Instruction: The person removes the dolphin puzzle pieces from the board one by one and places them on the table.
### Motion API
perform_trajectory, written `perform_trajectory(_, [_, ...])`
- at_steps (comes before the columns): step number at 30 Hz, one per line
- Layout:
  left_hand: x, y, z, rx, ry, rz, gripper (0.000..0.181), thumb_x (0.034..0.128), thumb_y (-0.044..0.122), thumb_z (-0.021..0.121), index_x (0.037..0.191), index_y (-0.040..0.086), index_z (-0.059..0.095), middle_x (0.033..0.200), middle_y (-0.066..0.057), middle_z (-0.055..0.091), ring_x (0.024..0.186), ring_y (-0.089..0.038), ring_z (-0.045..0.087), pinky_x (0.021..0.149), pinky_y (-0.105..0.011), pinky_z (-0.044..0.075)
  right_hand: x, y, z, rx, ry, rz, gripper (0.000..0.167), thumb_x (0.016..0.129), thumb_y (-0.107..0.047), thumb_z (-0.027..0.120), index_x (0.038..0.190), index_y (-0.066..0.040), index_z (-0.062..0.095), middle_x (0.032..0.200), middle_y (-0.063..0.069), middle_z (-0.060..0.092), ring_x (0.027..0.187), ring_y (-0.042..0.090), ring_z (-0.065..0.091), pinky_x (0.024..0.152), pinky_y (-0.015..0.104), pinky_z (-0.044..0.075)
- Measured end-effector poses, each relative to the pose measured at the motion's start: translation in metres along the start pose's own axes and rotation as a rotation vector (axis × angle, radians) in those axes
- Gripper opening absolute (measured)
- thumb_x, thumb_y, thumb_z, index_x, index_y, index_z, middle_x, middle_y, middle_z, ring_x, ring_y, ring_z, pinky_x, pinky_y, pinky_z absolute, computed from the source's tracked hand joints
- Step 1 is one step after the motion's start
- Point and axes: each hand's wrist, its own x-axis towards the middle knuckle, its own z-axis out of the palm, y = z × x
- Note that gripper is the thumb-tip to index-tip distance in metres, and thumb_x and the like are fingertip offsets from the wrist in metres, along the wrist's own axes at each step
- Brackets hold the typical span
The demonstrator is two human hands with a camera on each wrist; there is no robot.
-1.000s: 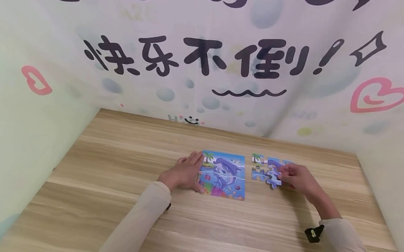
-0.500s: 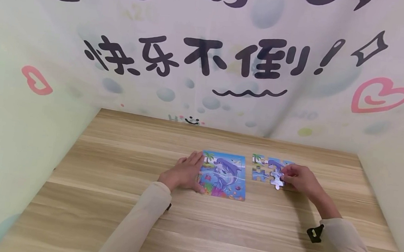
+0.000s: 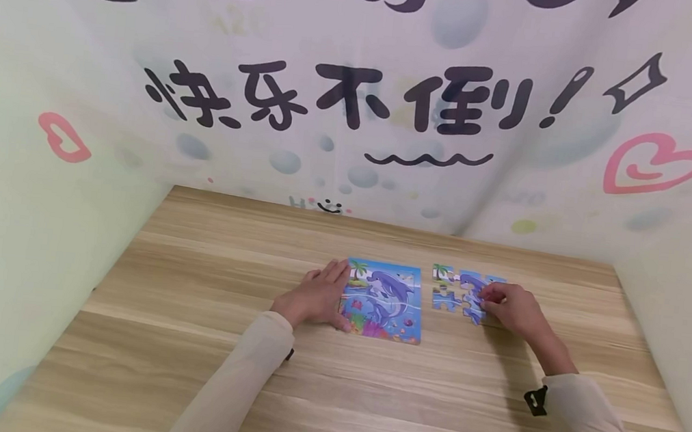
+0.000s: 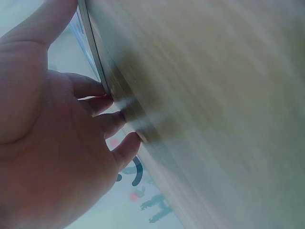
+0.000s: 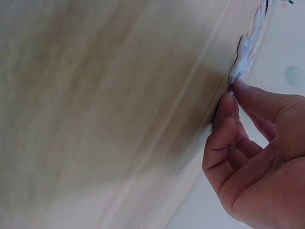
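Observation:
A dolphin puzzle board [image 3: 383, 305] lies flat in the head view. My left hand [image 3: 315, 296] rests along its left edge with the fingers extended and the thumb at its lower left corner. In the left wrist view, the fingertips of the left hand [image 4: 71, 129] touch the side of the board. To the right of the board, my right hand [image 3: 513, 311] pinches a puzzle piece [image 3: 473, 312] between thumb and fingers, just below a dolphin-head piece [image 3: 470, 280]. The right wrist view has the right hand [image 5: 257, 148] low over the table at the pieces; its fingers partly hide them.
A palm-tree piece [image 3: 442, 274] and a blue piece [image 3: 446, 300] lie left of the pinched one. Another piece [image 3: 497, 280] shows partly behind the right hand. Walls with printed fabric [image 3: 325, 166] border the wooden table [image 3: 367, 396].
The right hand has shifted the pinched piece slightly right and turned it, and it now sits close under the dolphin-head piece. My left hand and the board have stayed still.

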Motion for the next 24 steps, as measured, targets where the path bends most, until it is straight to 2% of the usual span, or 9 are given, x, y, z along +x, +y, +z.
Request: perform_trajectory(24, [0.0007, 0.0001, -0.0001, -0.008, -0.005, 0.000, 0.116, 0.0809, 0.052, 0.077, 0.159, 0.005, 0.006, 0.168, -0.009, 0.000, 0.155, -0.027, -0.003, 0.122, -0.051, 0.008, -0.0006, -0.0030, 0.0014, -0.029, 0.027, -0.002, 0.009, 0.091, -0.011, 0.068, 0.095, -0.006, 0.073, 0.084, 0.006, 0.070, 0.077, 0.021, 0.059, 0.068, 0.034, 0.043])
